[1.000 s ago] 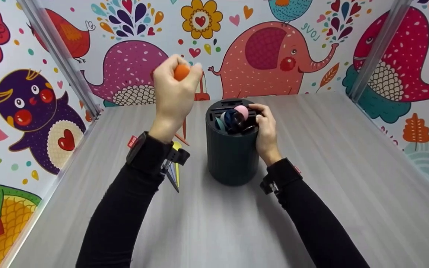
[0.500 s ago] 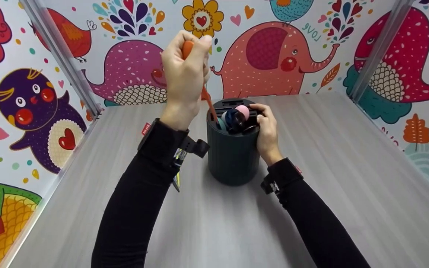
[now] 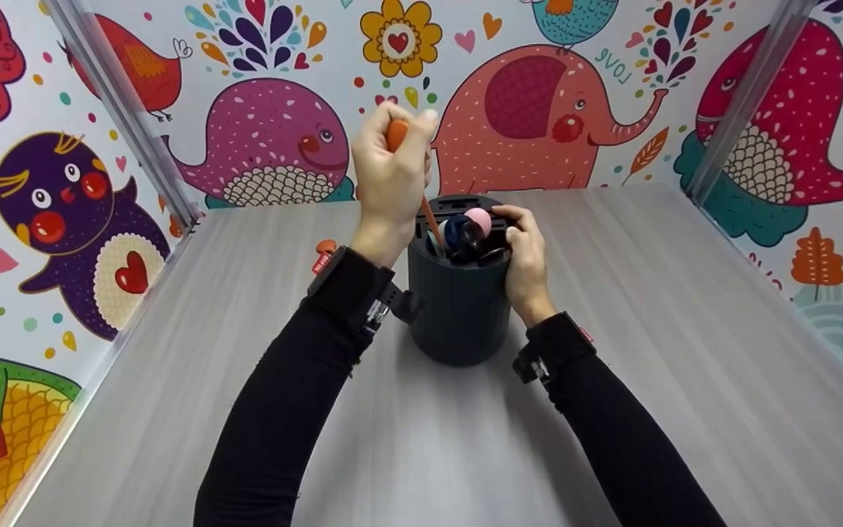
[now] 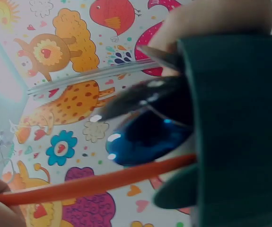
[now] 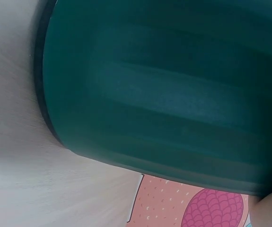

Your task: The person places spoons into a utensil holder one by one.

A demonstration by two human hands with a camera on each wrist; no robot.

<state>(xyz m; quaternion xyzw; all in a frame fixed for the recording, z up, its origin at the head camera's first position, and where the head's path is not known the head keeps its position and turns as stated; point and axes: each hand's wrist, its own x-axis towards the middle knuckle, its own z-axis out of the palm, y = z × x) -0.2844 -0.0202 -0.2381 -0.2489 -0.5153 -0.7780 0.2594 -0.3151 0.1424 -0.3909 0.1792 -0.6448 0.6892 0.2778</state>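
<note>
My left hand (image 3: 391, 176) grips an orange spoon (image 3: 395, 136) by its rounded upper end, above the dark green utensil holder (image 3: 458, 315). Its thin orange handle (image 4: 102, 182) slants down into the holder's mouth on the left side. My right hand (image 3: 525, 260) holds the holder's right side, fingers over the rim and thumb near the top edge. Out of the slotted top stick a shiny blue spoon (image 4: 147, 139), a dark spoon (image 4: 140, 99), a green rounded end (image 4: 178, 187) and a pink rounded end (image 3: 478, 221). The holder stands upright on the table.
Another orange piece (image 3: 326, 247) lies on the grey wood-look table (image 3: 612, 293) behind my left wrist. My left sleeve (image 3: 282, 395) hides most of what lies beneath it. Printed panels (image 3: 524, 124) with metal corner posts stand around the table.
My left hand has moved right to the holder, rising and then lowering, and the orange spoon's handle has gone into its top. The right hand and the holder have stayed put.
</note>
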